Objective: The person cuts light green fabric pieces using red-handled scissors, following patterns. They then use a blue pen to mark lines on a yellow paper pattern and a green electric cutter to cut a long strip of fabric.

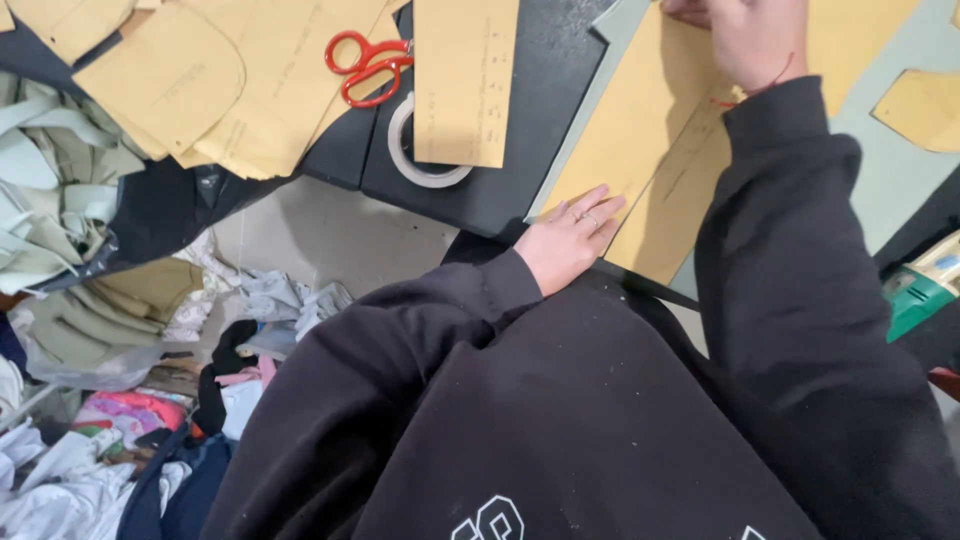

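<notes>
The person's left hand (pixel 570 240) lies flat, fingers together and stretched out, palm down on the near corner of a large tan kraft-paper pattern piece (pixel 640 130); it grips nothing, only presses the sheet against the pale grey-green fabric (pixel 900 170) spread beneath it on the dark work table (pixel 540 90). Up the same sheet, well away from that flat palm, the right hand (pixel 745 35) sits at the far edge of the paper with its fingers curled under; the top of the picture cuts it off, so whether it pinches a pen, chalk or only the paper I cannot tell. A thin red thread circles that wrist where the black sweatshirt sleeve (pixel 790 250) begins. To the left of the pressing hand, beyond the fabric's edge, a narrow rectangular tan paper piece (pixel 465 80) rests on the table and half covers a roll of clear adhesive tape (pixel 425 165). Just beyond the tape lie red-handled scissors (pixel 368 65), on a loose heap of more tan pattern shapes (pixel 200 80). Right of the curled hand, another small tan cut-out (pixel 925 105) lies on the fabric. Below the table's left edge, pale green fabric cuttings (pixel 60 200) and mixed scraps crowd the floor.
</notes>
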